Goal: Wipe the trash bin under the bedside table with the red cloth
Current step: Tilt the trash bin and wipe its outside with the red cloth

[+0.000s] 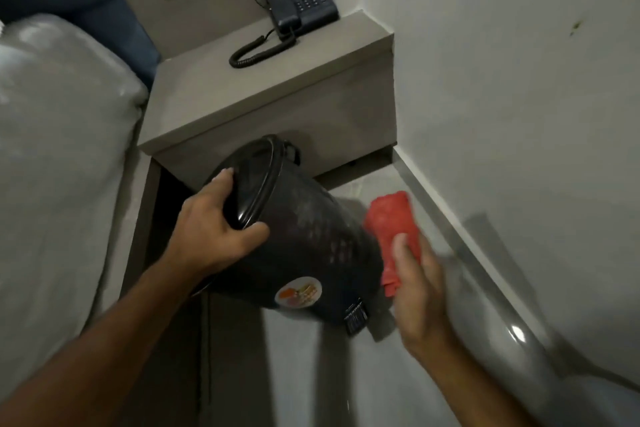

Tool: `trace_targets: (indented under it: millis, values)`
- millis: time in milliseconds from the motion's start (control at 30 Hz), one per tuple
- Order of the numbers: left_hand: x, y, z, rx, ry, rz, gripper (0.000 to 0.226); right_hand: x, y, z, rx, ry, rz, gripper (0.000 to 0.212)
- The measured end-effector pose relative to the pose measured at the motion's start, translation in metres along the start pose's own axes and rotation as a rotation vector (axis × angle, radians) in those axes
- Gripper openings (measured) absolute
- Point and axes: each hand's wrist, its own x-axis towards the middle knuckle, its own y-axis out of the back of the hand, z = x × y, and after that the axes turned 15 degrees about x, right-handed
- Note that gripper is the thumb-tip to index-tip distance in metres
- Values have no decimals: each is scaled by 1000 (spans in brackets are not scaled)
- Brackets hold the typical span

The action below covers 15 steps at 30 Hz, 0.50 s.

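Note:
A black pedal trash bin (311, 239) with a round sticker on its side is lifted and tilted in front of the bedside table (263, 104), lid end up and to the left. My left hand (214, 229) grips the closed lid at its rim. My right hand (415, 284) holds a folded red cloth (394, 229) against the bin's right side. The bin's foot pedal points down toward the floor.
A dark corded telephone (301, 7) sits on the bedside table. A bed with pale bedding (59, 156) fills the left side. A white wall (519, 87) with a grey skirting closes the right. Grey tiled floor (311, 374) lies below.

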Motion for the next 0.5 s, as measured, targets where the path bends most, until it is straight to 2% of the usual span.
trace_targets:
  millis: [67, 133, 167, 233, 267, 333, 400, 467, 500]
  values:
    - [2, -3, 0, -29, -4, 29, 96, 7, -34, 14, -137, 38, -186, 56]
    - [5, -4, 2, -45, -15, 49, 103, 22, -72, 29, -370, 164, -352, 63]
    - [5, -4, 0, -58, -28, 56, 97, 28, -91, 35, -521, 243, -409, 67]
    - [5, 0, -7, -85, -24, 53, 68, 36, -111, 52, -779, 329, -433, 77]
    - [3, 3, -12, -109, 2, 41, 65, 36, -107, 66, -871, 325, -407, 80]
    - [-2, 7, -24, -172, 80, 8, 75, 36, -77, 94, -1015, 227, -255, 82]
    - [-5, 9, -34, -200, 115, 3, 74, 42, -34, 109, -1131, 9, -42, 81]
    - [-5, 10, -32, -185, 110, -27, 69, 59, -9, 104, -1050, -237, 88, 77]
    - [-5, 10, -31, -170, 107, -43, 70, 70, -13, 96, -1013, -277, 118, 77]
